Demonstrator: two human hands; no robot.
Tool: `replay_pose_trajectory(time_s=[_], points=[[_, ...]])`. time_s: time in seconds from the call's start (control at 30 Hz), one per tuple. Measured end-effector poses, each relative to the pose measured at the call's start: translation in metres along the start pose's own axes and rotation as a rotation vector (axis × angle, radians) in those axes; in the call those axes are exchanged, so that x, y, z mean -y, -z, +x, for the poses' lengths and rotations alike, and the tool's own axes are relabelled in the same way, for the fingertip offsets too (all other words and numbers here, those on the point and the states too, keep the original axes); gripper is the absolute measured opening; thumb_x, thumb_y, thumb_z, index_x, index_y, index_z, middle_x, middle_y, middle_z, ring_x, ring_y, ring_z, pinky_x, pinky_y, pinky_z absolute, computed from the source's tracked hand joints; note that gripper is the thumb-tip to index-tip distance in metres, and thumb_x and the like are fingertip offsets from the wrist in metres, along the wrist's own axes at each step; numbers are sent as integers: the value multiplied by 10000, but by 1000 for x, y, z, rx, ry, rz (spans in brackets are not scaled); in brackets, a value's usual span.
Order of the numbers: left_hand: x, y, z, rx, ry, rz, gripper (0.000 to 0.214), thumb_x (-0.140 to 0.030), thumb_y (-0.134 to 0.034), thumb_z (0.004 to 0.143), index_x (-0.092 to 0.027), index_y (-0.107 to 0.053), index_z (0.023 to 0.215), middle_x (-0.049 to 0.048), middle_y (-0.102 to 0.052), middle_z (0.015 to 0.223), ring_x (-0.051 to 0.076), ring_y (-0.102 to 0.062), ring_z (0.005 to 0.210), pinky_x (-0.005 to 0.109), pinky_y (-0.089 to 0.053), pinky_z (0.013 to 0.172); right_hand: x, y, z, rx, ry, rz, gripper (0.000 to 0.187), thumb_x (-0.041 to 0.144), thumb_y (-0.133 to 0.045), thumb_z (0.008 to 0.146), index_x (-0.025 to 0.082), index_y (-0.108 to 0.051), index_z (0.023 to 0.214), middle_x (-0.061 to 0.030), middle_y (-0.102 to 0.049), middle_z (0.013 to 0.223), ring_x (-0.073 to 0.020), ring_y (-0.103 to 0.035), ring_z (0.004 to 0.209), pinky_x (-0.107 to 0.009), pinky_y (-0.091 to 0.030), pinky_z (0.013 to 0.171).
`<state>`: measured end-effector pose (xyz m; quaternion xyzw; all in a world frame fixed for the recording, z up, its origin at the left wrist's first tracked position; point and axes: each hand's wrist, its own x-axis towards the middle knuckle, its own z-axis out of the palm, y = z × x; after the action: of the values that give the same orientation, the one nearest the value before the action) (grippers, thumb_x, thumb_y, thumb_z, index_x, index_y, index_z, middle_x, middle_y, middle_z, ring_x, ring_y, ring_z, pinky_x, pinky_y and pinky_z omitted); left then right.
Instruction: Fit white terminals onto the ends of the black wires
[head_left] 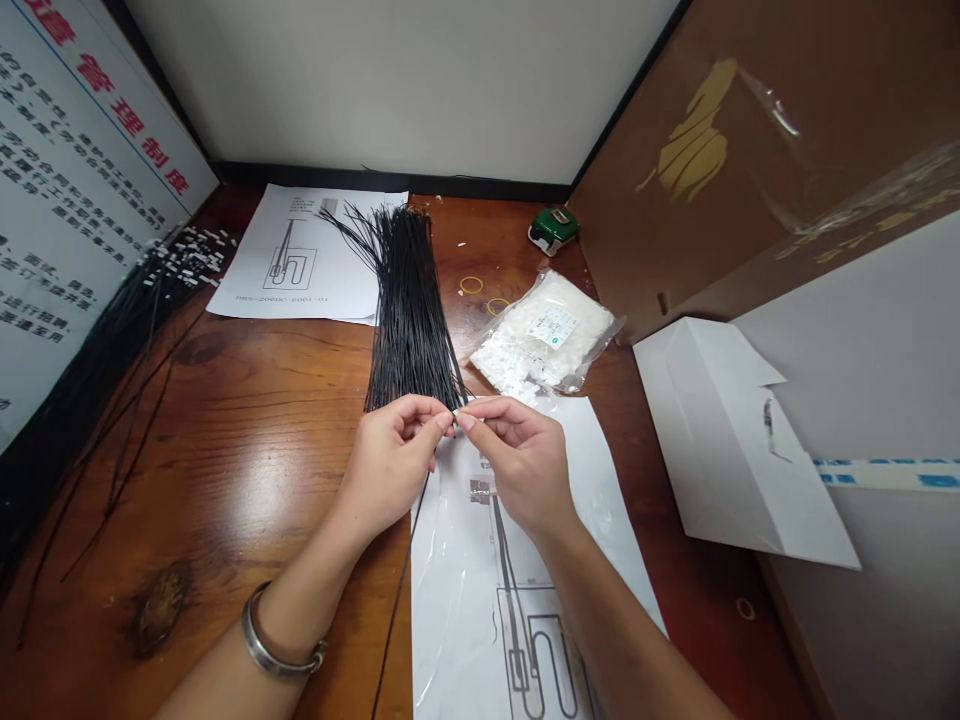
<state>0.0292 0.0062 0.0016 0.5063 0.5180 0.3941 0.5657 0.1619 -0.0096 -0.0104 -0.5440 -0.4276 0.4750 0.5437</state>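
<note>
Head view: two bare hands meet fingertip to fingertip over the far end of a white printed paper sheet [600,520];
Left hand [397,455]: pinching a thin black wire [401,578] between thumb and forefinger;
Right hand [521,455]: thumb and forefinger closed in a pinch; what they grip, too small to tell;
Wire's long axis: from beneath the left hand toward the wearer, slanting slightly left; left hand nearer;
Black wire bundle [409,320]: just beyond both hands;
Clear plastic bag of white pieces [579,308]: beyond the right hand
</note>
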Motion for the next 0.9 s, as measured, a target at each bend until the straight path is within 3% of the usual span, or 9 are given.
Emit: replay_pose_trajectory(time_s=[0.33,0.53,0.63,0.7,0.8,0.9], points=[[1,0,0,-2,0,-6,119,-235,-621,805,-142,-643,735,-5,-631,662,59,-487,459,172,-383,421,-1,0,0,8,-9,-14,83,265,-705,719,189,-676,705,-34,-689,741,-157,-640,697,-269,-497,539],[-3,-1,0,-30,22,-56,98,-229,-639,785,-145,-649,735,-8,-623,638,63,-484,459,172,-377,405,-1,-3,-2,3,1,-2,61,254,-693,749,196,-676,748,-12,-663,692,-123,-578,595,-248,-416,467],[-6,-1,0,-57,40,-108,101,-240,-649,771,-144,-652,741,-4,-622,619,67,-473,443,179,-370,390,-2,-4,-4,-25,86,-73,71,258,-675,783,206,-684,831,13,-625,665,-81,-454,474,-246,-353,425],[-7,-1,0,-50,36,-134,117,-257,-654,772,-141,-657,753,1,-634,639,59,-461,432,180,-373,392,-3,-4,-5,-45,182,-169,87,241,-664,800,214,-686,880,6,-643,754,-61,-393,448,-252,-348,423],[-7,1,-1,-23,13,-143,130,-263,-658,776,-134,-667,764,14,-654,688,52,-466,446,174,-381,400,-4,-4,-6,-83,331,-265,90,191,-628,830,219,-688,890,-18,-677,884,-79,-487,524,-262,-407,468],[-6,1,-1,3,-15,-135,123,-255,-658,776,-133,-673,771,14,-657,695,53,-474,460,167,-390,410,-3,-4,-5,-109,456,-289,114,141,-602,843,214,-686,869,-26,-689,843,-138,-617,706,-270,-465,520]])
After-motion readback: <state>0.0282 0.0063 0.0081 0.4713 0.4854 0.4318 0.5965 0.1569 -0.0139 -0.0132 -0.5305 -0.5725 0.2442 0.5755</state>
